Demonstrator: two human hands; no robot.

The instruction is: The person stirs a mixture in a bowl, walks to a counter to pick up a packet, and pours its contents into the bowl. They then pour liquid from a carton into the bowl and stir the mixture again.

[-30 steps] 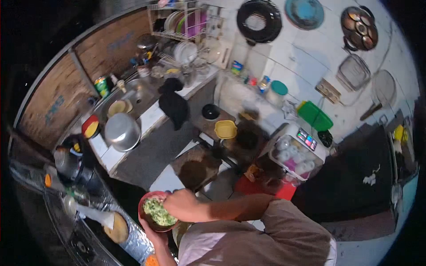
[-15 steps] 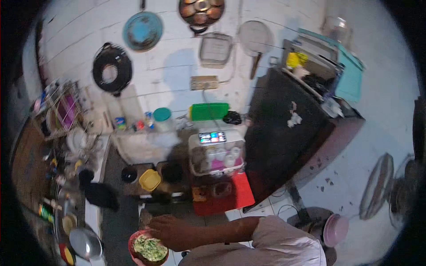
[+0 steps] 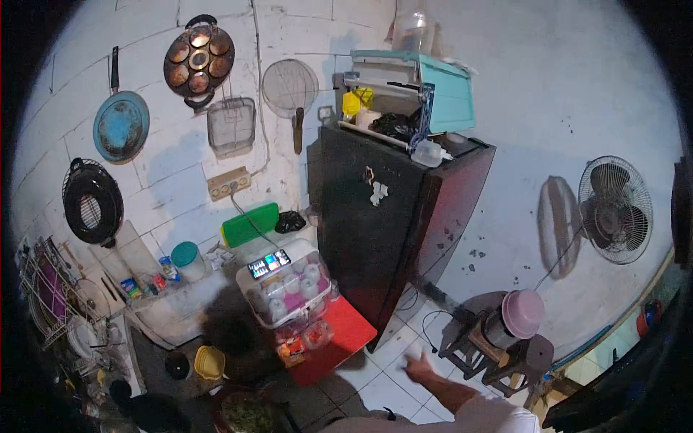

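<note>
We judge the step as carrying the bowl of chopped greens (image 3: 249, 413), low at the frame's bottom edge with its holding hand hidden, fingers untellable, while our right hand (image 3: 421, 368) swings free, fingers spread, over the tiled floor (image 3: 390, 353); next needs footing.

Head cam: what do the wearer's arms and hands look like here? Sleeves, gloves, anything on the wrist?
Only one arm shows, the right, at the bottom edge. The right hand is bare, no glove, and the forearm is bare too. A short, loose, light grey-beige sleeve covers the upper arm. No watch or ring is visible, though the image is too blurred to be sure. The left hand is out of view.
</note>
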